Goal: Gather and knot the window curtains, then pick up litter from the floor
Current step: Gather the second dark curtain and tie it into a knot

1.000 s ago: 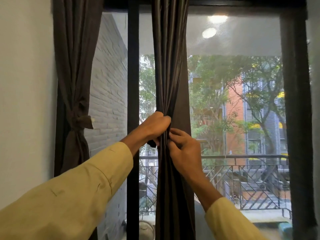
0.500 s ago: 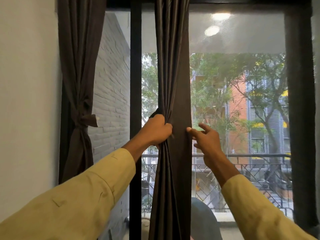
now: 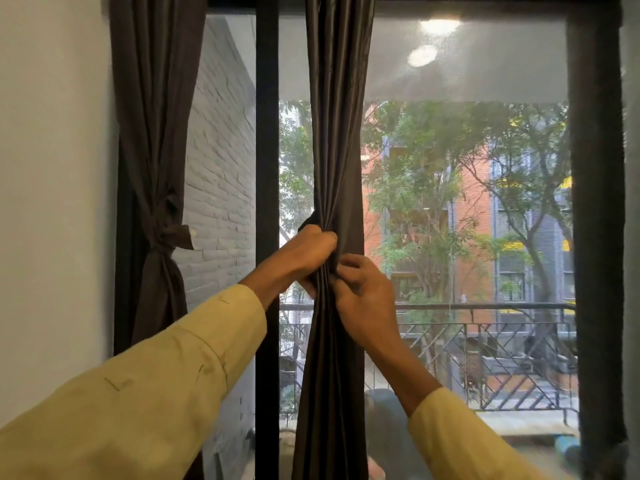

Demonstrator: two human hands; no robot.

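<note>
A dark brown curtain (image 3: 337,116) hangs in the middle of the window, bunched into a narrow column of folds. My left hand (image 3: 308,252) is closed around the gathered cloth from the left at about mid height. Just below and to the right, my right hand (image 3: 363,299) pinches the folds with its fingertips, touching the left hand. A second dark curtain (image 3: 154,133) hangs at the left edge of the window and is tied in a knot (image 3: 169,233) at mid height. No floor or litter is in view.
A black vertical window bar (image 3: 266,133) stands between the two curtains. The dark right window frame (image 3: 595,202) closes the right side. A white wall (image 3: 52,168) lies to the left. Outside are a balcony railing (image 3: 485,341), trees and buildings.
Half a second ago my right hand was off the curtain to the right with fingers spread. It has come back left and closed on the folds under my left hand, which kept its hold.
</note>
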